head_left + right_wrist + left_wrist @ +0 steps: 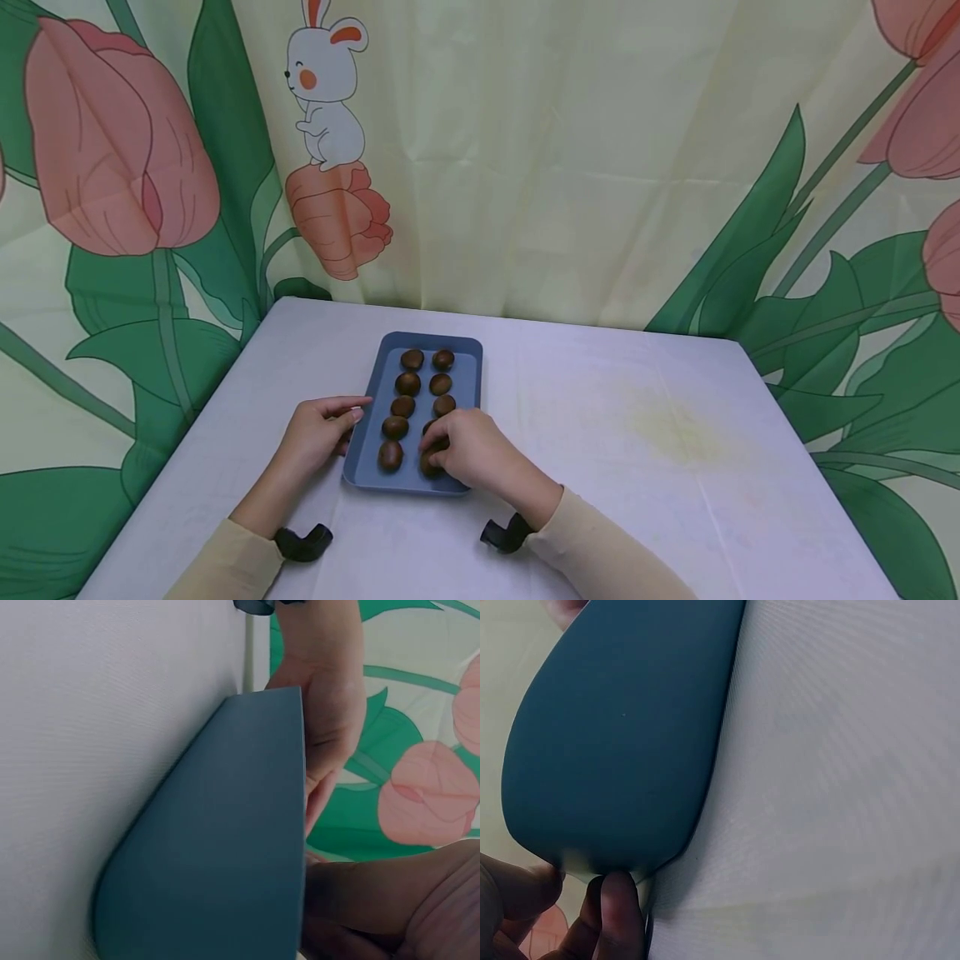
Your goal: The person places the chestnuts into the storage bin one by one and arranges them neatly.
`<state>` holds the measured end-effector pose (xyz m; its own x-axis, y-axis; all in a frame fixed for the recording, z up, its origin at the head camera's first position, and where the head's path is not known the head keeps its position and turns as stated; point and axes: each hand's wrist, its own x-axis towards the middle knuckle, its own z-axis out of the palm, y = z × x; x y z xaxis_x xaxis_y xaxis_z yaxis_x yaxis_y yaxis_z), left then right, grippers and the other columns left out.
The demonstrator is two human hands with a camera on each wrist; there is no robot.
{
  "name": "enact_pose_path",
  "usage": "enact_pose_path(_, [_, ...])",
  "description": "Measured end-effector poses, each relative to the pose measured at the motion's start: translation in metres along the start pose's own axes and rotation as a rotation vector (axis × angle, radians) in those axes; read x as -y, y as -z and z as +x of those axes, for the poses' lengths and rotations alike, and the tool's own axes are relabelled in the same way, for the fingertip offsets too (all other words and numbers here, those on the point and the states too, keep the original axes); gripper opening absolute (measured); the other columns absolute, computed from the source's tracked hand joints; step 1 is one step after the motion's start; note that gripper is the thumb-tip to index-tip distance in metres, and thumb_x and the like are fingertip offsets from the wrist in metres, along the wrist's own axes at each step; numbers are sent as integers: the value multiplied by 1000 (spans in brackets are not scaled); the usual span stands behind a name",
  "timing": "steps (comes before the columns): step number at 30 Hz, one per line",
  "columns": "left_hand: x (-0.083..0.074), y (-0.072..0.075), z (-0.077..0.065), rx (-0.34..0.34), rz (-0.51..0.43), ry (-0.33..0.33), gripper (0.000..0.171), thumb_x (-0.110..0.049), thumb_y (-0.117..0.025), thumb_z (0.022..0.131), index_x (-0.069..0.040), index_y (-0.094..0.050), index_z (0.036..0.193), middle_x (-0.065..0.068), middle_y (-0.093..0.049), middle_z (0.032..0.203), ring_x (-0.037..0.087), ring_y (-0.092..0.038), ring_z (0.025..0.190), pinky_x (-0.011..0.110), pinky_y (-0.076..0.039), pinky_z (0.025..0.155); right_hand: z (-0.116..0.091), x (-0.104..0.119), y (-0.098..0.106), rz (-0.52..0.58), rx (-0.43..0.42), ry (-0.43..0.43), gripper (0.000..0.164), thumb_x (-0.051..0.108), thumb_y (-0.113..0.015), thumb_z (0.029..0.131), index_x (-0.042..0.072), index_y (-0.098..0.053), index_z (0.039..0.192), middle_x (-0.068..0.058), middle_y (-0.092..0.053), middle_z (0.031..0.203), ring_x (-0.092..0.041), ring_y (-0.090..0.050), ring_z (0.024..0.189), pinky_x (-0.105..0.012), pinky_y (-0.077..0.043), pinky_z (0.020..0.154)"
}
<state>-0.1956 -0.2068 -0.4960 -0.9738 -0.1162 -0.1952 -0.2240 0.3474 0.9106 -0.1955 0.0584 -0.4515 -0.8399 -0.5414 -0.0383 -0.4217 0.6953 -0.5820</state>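
Observation:
A blue-grey rectangular tray [416,481] lies on the table with two columns of glossy brown chestnuts [408,383] in it. At its left side is my left hand [318,429], index finger and thumb reaching to the rim. In the left wrist view, fingertips [621,900] of that hand touch the tray's outer wall [622,750]. Over the near right part of the tray, my right hand [476,450] pinches the nearest chestnut [429,463] of the right column between thumb and fingers. The hand partly covers that chestnut and the one behind it. In the right wrist view the tray wall [217,840] hides its fingertips.
A white cloth [600,500] covers the table, with a faint yellowish stain [675,429] on the right. Behind it hangs a curtain [525,167] printed with tulips and a rabbit. Black straps [303,543] are on both wrists.

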Motion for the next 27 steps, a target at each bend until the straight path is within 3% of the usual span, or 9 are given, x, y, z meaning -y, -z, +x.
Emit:
enact_pose_path(11, [0, -1, 0, 0, -1, 1, 30, -11, -66, 106, -7, -76, 134, 23, -75, 127, 17, -69, 69, 29, -61, 61, 0, 1, 5, -3, 54, -20, 21, 5, -86, 86, 22, -87, 98, 9, -81, 101, -6, -64, 87, -19, -53, 70])
enact_pose_path(19, [-1, -1, -1, 2, -2, 6, 30, -12, -66, 106, -8, -76, 135, 23, -74, 129, 17, -68, 70, 28, -61, 62, -1, 2, 12, 36, 67, -36, 20, 5, -84, 90, 22, -87, 100, 7, -80, 104, -12, -67, 96, -22, -55, 75])
enact_pose_path(27, [-1, -1, -1, -9, 0, 15, 30, -13, -67, 106, -9, -77, 134, 23, -72, 133, 17, -68, 73, 29, -61, 62, -1, -4, 23, 110, 84, -67, 24, 2, -80, 92, 21, -87, 105, 4, -79, 118, -15, -68, 111, -27, -58, 81])
